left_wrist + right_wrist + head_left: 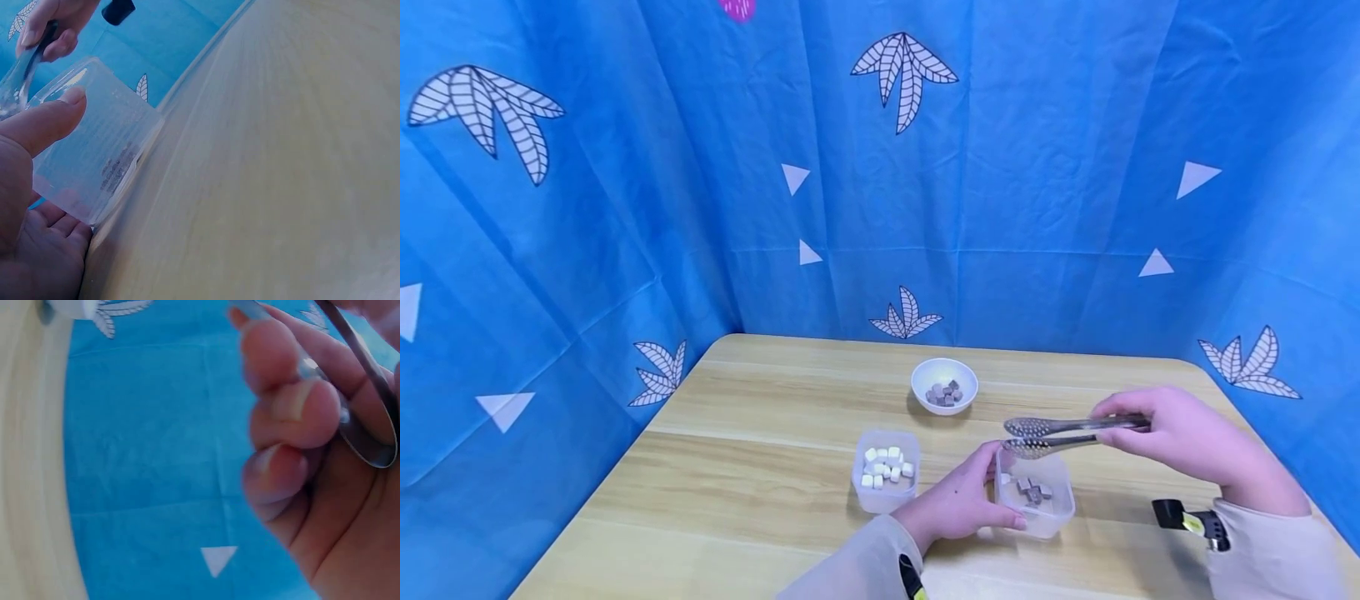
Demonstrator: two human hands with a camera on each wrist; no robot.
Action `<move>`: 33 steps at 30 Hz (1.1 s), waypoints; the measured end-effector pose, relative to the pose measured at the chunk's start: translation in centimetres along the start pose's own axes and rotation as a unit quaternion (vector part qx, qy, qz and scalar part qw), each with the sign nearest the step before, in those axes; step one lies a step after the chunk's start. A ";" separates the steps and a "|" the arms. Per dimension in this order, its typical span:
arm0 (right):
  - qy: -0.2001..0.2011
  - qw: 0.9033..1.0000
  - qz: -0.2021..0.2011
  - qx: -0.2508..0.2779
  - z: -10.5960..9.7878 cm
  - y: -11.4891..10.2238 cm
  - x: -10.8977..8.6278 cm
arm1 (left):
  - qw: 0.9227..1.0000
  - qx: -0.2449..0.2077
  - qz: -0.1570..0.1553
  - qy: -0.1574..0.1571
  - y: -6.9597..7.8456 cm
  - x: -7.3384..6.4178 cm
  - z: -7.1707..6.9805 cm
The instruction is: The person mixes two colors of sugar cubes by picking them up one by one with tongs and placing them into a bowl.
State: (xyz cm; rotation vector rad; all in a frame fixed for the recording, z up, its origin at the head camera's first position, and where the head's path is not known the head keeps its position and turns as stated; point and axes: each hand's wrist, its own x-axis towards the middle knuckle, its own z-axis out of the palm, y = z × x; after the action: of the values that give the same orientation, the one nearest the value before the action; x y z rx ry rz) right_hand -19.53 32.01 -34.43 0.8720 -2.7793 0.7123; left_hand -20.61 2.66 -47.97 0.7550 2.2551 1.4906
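My left hand (962,504) grips a clear plastic container (1048,525), thumb on its near side and fingers round its far left. Inside lie several grey-purple cubes (1033,492) and a white piece by the left wall. In the left wrist view the thumb (53,119) presses the container's (103,131) upper side. My right hand (1180,442) holds metal tongs (1037,427) by the bent end, nearly level. Their perforated tips hover over the container's back left rim, slightly apart; nothing shows between them. The right wrist view shows curled fingers (294,412) around the tongs' bend.
Left of the gripped container stands another clear container (883,502) with several white cubes (886,468). A white bowl (921,375) holding several grey-purple cubes (945,393) sits farther back. The wooden table (760,450) meets a blue patterned curtain (1037,208) behind and at both sides.
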 end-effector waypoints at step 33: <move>-0.150 0.988 -0.027 -0.033 2.4 -2.7 1.1 | 1.000 -0.009 -0.003 0.000 0.2 -0.2 0.1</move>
State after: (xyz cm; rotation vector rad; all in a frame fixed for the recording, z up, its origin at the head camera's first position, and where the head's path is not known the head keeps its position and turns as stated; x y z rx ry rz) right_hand -18.89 28.35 -35.11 1.1194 -3.0023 0.5156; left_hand -20.36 2.71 -47.83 0.7407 2.2393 1.5064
